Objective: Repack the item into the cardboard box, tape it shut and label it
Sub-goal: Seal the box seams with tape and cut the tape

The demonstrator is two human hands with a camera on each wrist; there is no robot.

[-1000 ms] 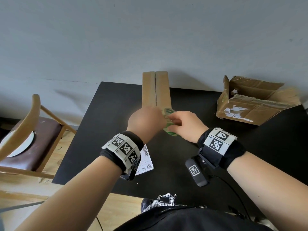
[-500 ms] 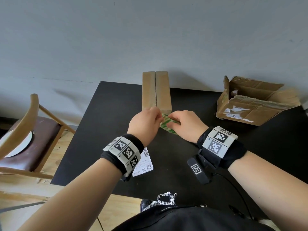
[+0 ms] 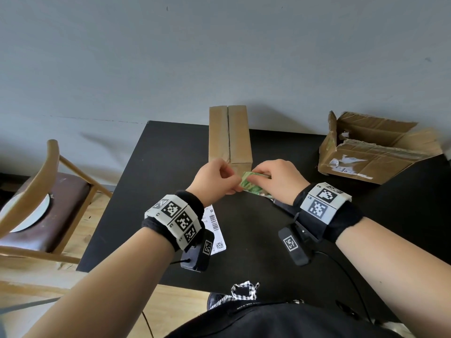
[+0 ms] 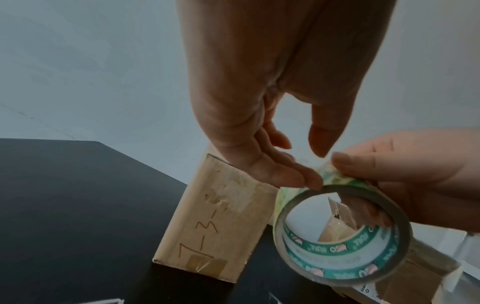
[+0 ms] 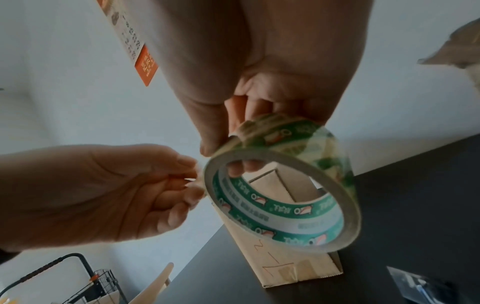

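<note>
While the tall cardboard box stands upright on the black table with its top flaps folded together but the seam not yet taped, the roll of tape is held up in the air just in front of it. The roll is gripped by the right hand, thumb on the outer face and fingertips curled through the core, so that grip looks pretty solid. The rim is being picked at by the left hand, fingertips pinched at the roll's edge, presumably hunting for the loose end. Clear tape like this is light and stiff as a roll, but the film itself is thin, sticky and easily folded onto itself, so the end is best taken by its corner and peeled slowly. The box looks light and fairly rigid, probably tippy given how narrow it is. A shipping label is lying flat on the table under the left wrist.
</note>
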